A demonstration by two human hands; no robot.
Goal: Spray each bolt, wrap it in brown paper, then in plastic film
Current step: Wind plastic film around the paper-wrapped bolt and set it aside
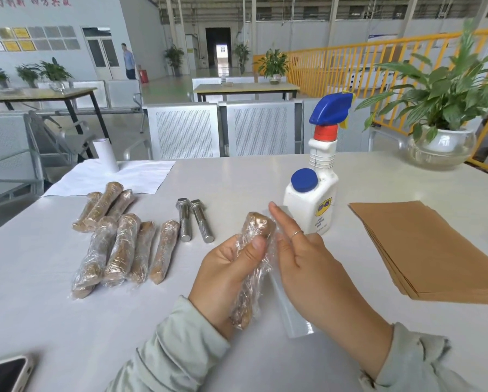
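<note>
Your left hand (223,274) has a closed grip around a film-wrapped bolt (254,264); your right hand (302,256) lies flat-fingered against it; two bare bolts (194,220) rest on the surface (67,321).

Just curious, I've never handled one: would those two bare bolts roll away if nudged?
Probably only a little: each bare bolt has a hexagonal head whose flats would likely stop rolling. The solid-looking metal suggests they are heavy for their size. The smooth, shiny shank may feel slippery, especially once sprayed.

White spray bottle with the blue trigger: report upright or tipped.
Upright. The white spray bottle stands on its base on the white table, blue trigger head on top.
</note>
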